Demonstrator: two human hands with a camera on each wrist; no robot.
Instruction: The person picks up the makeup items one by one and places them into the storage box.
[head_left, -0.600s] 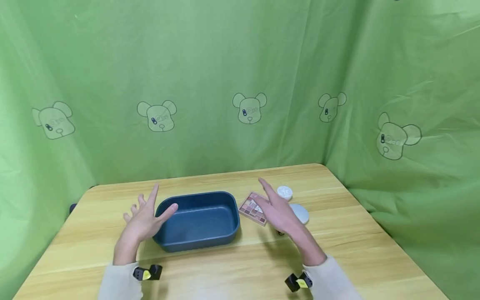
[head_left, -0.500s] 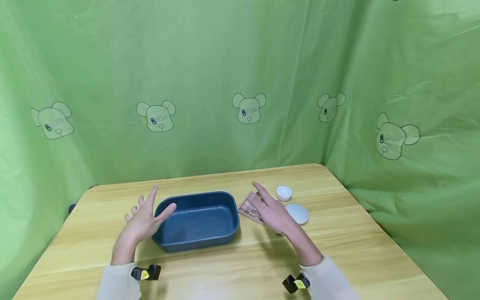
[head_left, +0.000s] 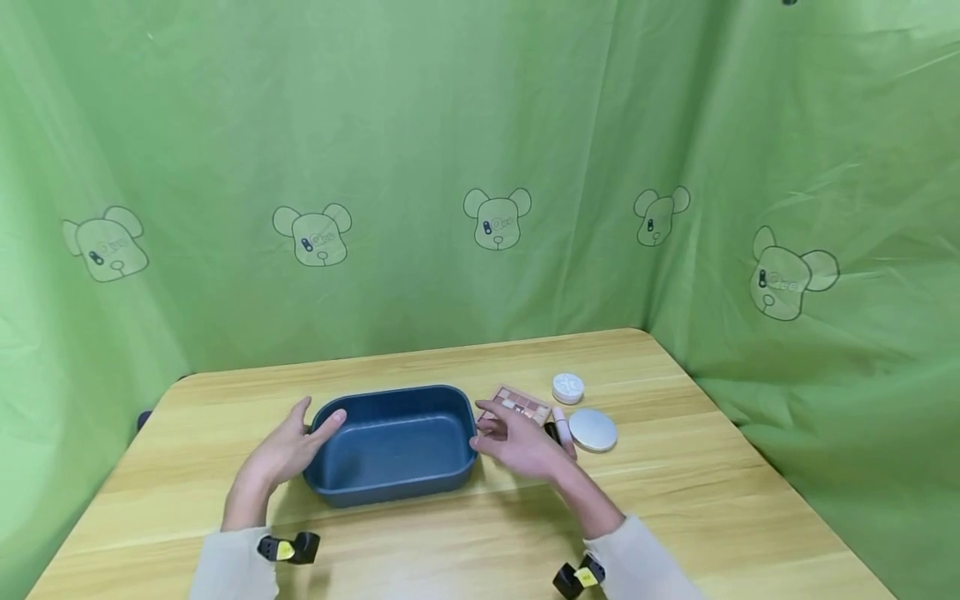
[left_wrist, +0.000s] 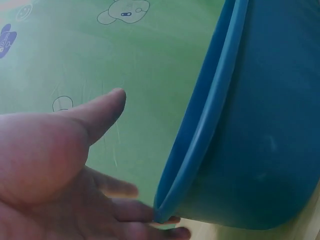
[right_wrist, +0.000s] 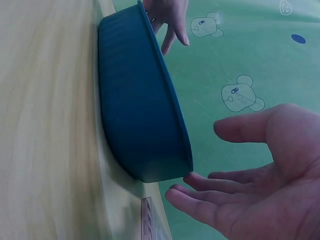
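A dark blue rectangular bin with rounded corners stands on the wooden table, its inside bare. At its left end is my left hand, the thumb above the rim and the fingers reaching down outside the wall. The left wrist view has the fingertips right at the rim, the thumb apart from it. My right hand is at the opposite end, fingers spread, fingertips close to the outer edge of the rim. In the right wrist view the right thumb stays apart from the bin. Neither hand grips the bin.
Just behind the right hand lies a pink eyeshadow palette. Beside it are a pale pink tube, a partly covered black item, a round white case and a silver disc. Green curtain surrounds the table.
My right hand has moved left and down from over the palette to the bin's right end, uncovering the tube. My left hand has lowered slightly toward the left rim.
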